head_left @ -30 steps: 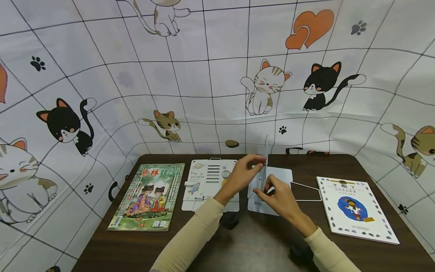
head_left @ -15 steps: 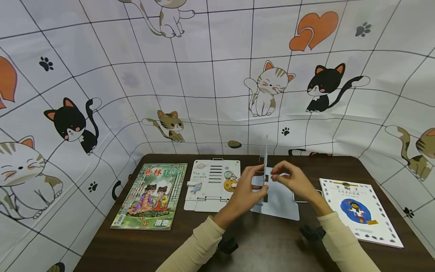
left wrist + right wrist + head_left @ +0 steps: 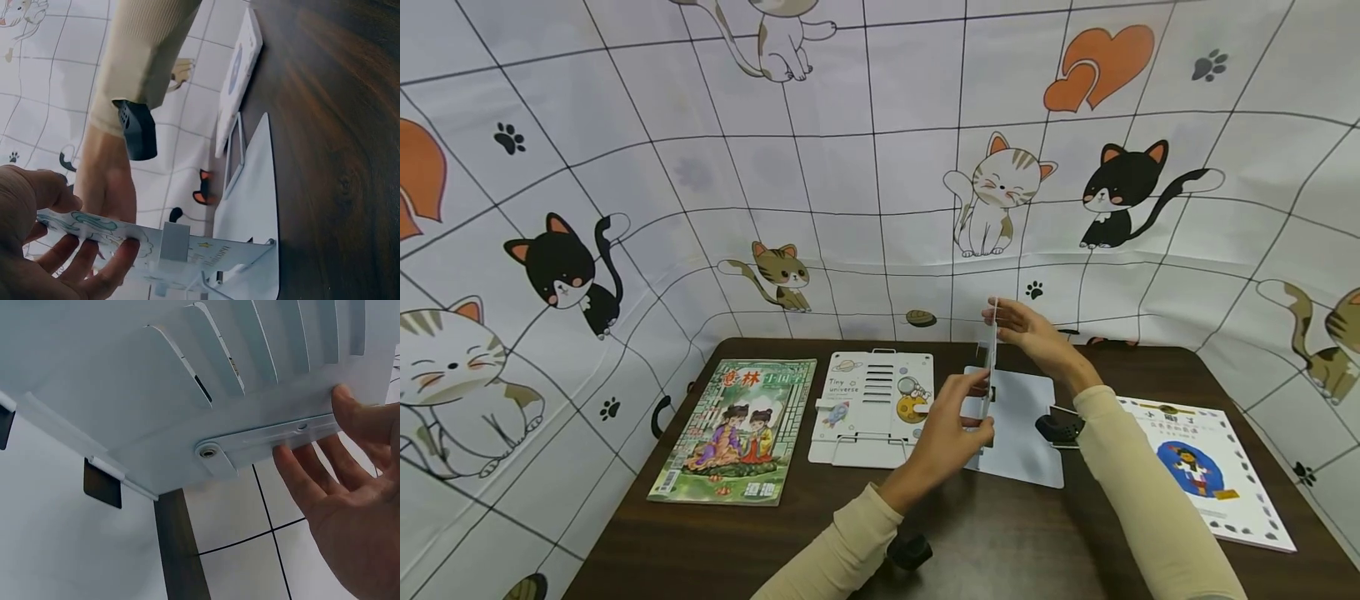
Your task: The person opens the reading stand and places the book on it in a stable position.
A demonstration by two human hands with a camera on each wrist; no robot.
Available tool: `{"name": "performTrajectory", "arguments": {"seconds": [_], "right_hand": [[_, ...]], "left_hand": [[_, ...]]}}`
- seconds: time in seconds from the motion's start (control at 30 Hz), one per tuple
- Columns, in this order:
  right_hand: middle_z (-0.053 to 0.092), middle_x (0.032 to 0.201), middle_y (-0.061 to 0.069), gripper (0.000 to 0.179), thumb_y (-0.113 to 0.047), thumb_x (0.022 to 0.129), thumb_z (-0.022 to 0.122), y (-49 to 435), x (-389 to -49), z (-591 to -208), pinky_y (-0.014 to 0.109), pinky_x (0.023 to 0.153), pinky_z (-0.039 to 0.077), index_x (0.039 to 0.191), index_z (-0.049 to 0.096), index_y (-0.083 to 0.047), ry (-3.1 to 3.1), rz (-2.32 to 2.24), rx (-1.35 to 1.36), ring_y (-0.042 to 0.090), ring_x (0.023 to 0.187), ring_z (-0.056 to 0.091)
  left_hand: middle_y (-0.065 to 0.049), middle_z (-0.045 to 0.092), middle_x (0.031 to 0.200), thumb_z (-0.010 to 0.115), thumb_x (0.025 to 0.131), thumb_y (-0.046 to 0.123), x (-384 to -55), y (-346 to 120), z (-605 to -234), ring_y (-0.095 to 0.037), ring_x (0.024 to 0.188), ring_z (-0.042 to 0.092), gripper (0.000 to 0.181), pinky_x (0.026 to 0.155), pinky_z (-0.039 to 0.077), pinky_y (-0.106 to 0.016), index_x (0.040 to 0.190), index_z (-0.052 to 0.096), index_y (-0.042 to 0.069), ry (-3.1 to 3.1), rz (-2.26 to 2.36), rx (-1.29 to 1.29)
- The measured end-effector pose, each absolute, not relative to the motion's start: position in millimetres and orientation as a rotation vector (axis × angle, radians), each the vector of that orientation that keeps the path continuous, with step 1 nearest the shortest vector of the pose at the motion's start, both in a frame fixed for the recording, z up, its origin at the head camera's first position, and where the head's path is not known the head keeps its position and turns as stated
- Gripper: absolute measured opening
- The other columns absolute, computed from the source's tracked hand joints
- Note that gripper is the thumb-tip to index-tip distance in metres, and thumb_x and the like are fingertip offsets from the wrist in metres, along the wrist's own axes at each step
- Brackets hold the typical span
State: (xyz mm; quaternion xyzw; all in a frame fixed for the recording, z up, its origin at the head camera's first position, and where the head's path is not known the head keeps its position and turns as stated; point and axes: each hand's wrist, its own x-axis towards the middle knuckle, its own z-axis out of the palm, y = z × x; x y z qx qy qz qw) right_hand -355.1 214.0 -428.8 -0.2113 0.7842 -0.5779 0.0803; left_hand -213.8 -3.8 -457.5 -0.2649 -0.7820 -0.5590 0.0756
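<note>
A white metal book stand [image 3: 1022,433] lies with its base on the table, its slotted panel [image 3: 137,394] raised upright and seen edge-on from the head. My left hand [image 3: 942,425] grips the near edge of that panel between thumb and fingers. At the panel's upper far part is my right hand [image 3: 1037,340]; in the right wrist view its thumb lies on the slotted back and its fingers curl round the edge. A folding support arm [image 3: 269,434] lies along the panel's back. The left wrist view shows the printed front with a white clip [image 3: 175,240].
A second book stand [image 3: 872,408], printed "Tiny universe", lies flat to the left. Beyond it lies a green illustrated magazine [image 3: 737,433]. At the right a white book [image 3: 1210,467] is partly hidden by my right sleeve. A cat-patterned cloth [image 3: 880,167] hangs behind the table [image 3: 1000,533].
My right hand has left the lower part of the panel, moved up and away, and now holds its upper far part. My left hand shifted from high on the panel to its near edge.
</note>
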Motion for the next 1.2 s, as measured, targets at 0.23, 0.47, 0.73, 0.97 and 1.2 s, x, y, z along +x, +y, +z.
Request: {"name": "performTrajectory", "arguments": {"seconds": [0.23,0.47,0.73,0.97,1.2], "right_hand": [[0.046,0.156,0.034,0.055,0.001,0.107,0.059,223,-353,-433,0.015,0.097,0.055,0.157,0.035,0.009,2.37,-1.896,-0.531,0.032,0.138,0.058],[0.051,0.148,0.03,0.061,-0.004,0.103,0.069,241,-345,-435,0.012,0.09,0.056,0.153,0.038,0.01,2.534,-1.954,-0.305,-0.01,0.104,0.06],[0.064,0.136,0.023,0.055,-0.026,0.101,0.077,261,-322,-438,0.005,0.076,0.05,0.141,0.053,0.003,2.92,-1.764,-0.046,-0.019,0.092,0.055],[0.075,0.119,0.025,0.042,-0.03,0.098,0.081,270,-295,-440,0.009,0.065,0.045,0.12,0.062,0.001,3.178,-1.648,0.085,-0.025,0.075,0.053],[0.077,0.115,0.026,0.041,-0.033,0.099,0.079,277,-274,-443,0.008,0.07,0.042,0.119,0.065,0.0,3.265,-1.562,0.149,-0.022,0.078,0.049]], "left_hand": [[-0.015,0.067,0.132,0.074,0.095,-0.004,-224,-10,-464,-0.026,0.119,0.073,0.042,0.082,0.062,-0.02,0.135,0.065,0.004,-2.308,-1.716,-0.726],[-0.013,0.078,0.114,0.075,0.097,0.002,-242,-20,-467,-0.025,0.105,0.076,0.022,0.079,0.063,-0.026,0.119,0.076,0.004,-2.256,-1.646,-0.64],[-0.009,0.079,0.098,0.074,0.101,0.012,-272,-27,-465,-0.023,0.083,0.067,0.015,0.066,0.047,-0.022,0.113,0.081,0.008,-2.29,-1.619,-0.538],[-0.013,0.079,0.113,0.073,0.102,0.015,-298,-25,-467,-0.025,0.096,0.073,0.025,0.077,0.055,-0.024,0.123,0.078,0.003,-2.323,-1.669,-0.504],[-0.018,0.078,0.118,0.073,0.102,0.015,-317,-22,-465,-0.03,0.107,0.075,0.029,0.09,0.062,-0.035,0.126,0.075,-0.001,-2.36,-1.663,-0.512]]}}
